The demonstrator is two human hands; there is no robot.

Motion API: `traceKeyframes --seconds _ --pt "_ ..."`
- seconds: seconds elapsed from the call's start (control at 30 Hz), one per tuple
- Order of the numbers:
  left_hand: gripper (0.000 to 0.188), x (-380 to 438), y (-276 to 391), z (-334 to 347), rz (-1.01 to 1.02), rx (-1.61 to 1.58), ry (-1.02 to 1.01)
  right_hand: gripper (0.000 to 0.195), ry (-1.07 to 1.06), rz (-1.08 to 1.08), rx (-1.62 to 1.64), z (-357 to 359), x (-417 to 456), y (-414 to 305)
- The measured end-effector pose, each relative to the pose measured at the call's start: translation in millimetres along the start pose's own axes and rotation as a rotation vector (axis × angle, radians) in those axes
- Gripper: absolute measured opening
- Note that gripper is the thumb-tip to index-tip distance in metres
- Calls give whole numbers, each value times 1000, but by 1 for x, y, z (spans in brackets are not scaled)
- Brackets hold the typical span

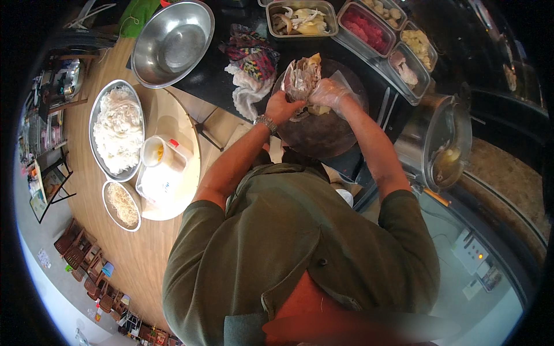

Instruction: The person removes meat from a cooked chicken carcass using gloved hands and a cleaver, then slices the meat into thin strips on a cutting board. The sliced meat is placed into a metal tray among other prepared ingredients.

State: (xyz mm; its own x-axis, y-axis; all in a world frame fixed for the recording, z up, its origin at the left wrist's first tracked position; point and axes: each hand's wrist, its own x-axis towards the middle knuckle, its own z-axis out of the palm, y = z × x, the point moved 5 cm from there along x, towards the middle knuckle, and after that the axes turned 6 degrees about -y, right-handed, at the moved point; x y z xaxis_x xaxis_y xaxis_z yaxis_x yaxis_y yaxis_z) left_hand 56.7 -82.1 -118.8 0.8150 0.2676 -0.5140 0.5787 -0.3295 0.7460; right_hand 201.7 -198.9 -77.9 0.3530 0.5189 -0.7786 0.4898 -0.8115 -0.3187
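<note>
On a round dark chopping board (pixel 320 134) lies a piece of meat or carcass (pixel 303 78), pale brown with a yellowish end. My left hand (pixel 283 106), bare and with a metal watch at the wrist, rests against its near left side, thumb pointing right. Gloved in clear plastic, my right hand (pixel 331 93) touches the meat from the right with bent fingers; whether it grips a piece is hidden. Small pale yellowish pieces (pixel 319 109) lie just below my fingers. A clear plastic sheet or bag (pixel 349 84) sits under or beside my right hand.
Metal trays with chicken pieces (pixel 303 19), red meat (pixel 363 30) and other foods stand beyond the board. Cloths (pixel 253 65) and a steel basin (pixel 171 43) are at left. White noodles (pixel 117 129) fill an oval bowl on a round table. A metal pot (pixel 415 138) stands at right.
</note>
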Motion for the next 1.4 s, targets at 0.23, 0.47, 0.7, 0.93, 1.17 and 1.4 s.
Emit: traceKeyframes --seconds 0.23,0.47,0.7,0.93,1.17,1.4 --pt "62 -8 20 -12 39 -336 -85 43 46 -173 286 5 -2 17" --pt "45 19 12 -26 73 -545 -263 28 131 -243 829 -15 -21 14" --pt "39 -6 78 -75 124 -566 -331 25 110 -389 681 -46 -33 -5" --pt "35 -10 94 -83 82 -734 -358 24 235 -518 675 -56 -46 -14" --pt "30 -7 77 -59 136 -670 -295 28 341 -575 255 -40 -36 -9" --pt "35 -12 53 -38 71 -716 -78 38 311 -180 168 -20 -31 -17"
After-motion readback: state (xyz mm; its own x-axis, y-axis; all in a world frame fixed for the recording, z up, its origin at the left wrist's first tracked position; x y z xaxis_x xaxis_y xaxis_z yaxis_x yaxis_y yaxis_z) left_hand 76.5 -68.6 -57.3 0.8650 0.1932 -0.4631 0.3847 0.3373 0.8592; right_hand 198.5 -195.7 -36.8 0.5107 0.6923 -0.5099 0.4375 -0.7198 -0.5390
